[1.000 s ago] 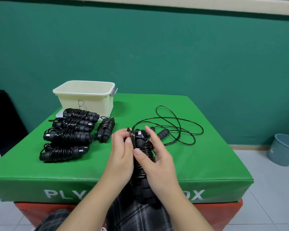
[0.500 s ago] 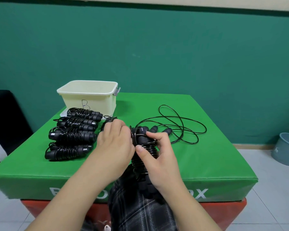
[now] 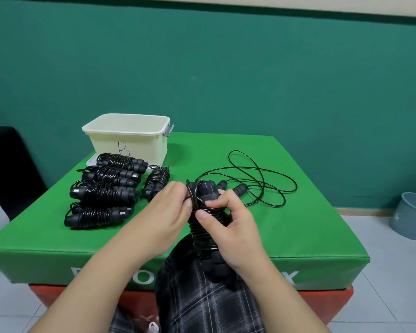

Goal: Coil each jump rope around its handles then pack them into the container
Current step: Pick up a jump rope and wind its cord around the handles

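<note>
Right hand (image 3: 228,227) grips the coiled rope (image 3: 205,222), left hand (image 3: 171,210) pinches its loop; best tuck the end snugly.

A handwritten letter "B" in dark ink stands on the near wall of the cream container (image 3: 130,143). Large white lettering runs along the front face of the green plyo box (image 3: 269,251), but an arm and a knee cover most of it: only part of an "O" and a final "X" can be read
</note>
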{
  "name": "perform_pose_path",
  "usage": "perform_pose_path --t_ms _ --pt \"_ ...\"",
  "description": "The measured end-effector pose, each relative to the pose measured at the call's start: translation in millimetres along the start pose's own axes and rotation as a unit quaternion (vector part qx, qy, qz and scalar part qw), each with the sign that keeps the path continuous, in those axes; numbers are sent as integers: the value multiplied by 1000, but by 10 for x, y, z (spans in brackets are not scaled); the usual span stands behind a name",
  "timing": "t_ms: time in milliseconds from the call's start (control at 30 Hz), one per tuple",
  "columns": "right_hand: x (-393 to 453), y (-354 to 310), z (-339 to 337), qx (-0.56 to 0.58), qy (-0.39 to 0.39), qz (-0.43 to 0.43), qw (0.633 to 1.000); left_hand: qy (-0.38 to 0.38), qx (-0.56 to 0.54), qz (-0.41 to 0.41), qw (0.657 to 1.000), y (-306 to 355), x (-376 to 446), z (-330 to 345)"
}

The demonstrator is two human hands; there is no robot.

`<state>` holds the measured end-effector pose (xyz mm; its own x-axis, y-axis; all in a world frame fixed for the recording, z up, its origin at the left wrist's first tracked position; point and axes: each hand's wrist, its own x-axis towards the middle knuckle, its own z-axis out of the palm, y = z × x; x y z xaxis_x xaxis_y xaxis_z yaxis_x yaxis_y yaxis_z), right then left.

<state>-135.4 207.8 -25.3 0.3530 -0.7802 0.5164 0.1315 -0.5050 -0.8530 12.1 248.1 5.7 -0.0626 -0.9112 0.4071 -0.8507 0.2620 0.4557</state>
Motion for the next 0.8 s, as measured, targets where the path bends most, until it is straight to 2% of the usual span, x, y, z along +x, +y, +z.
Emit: perform_pose_path --t_ms 133,300,467,533,700,800 --pt "9 10 6 -2 12 18 1000 -36 93 -7 995 107 63 -115" --pt "7 -11 -17 -2 8 13 1000 -32 117 -17 993 195 32 -226" --pt "45 -13 -66 -22 0 7 1000 11 25 7 1000 284 -117 -197" --pt "61 -10 -95 4 9 30 999 22 -34 5 999 281 -130 -159" --pt "57 41 -114 -83 -14 61 995 58 -136 -52 988 139 -131 -30" --pt "38 84 -102 -79 -6 108 991 68 -219 -83 970 87 -127 40"
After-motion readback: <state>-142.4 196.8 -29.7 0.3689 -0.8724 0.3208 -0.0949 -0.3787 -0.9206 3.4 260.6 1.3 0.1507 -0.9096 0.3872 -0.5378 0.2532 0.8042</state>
